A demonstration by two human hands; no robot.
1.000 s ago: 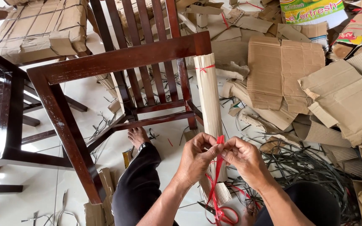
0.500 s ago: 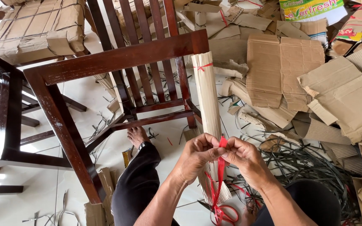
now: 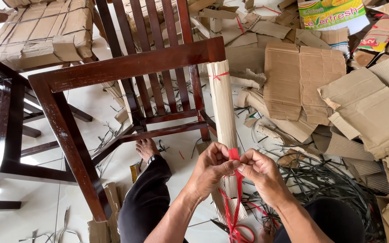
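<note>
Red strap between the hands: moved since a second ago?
Barely. The red strap remains pinched by both hands beside the cardboard-wrapped chair leg, its height against the leg almost unchanged.

- A glossy white tiled floor (image 3: 32, 216) reflects daylight at 8 o'clock.
- A dark reddish-brown slatted wooden chair frame (image 3: 127, 67) fills the centre and 11 o'clock.
- A second dark wooden furniture frame (image 3: 1, 130) stands at 9 o'clock.
- A strapped bundle of flattened brown cardboard (image 3: 41, 31) lies at 10 o'clock.
- Loose torn sheets of brown corrugated cardboard (image 3: 302, 76) spread from 1 to 4 o'clock.
- A tangle of black plastic straps (image 3: 325, 180) lies at 4 o'clock.
- A green and yellow printed carton (image 3: 334, 13) sits at 1 o'clock.
</note>
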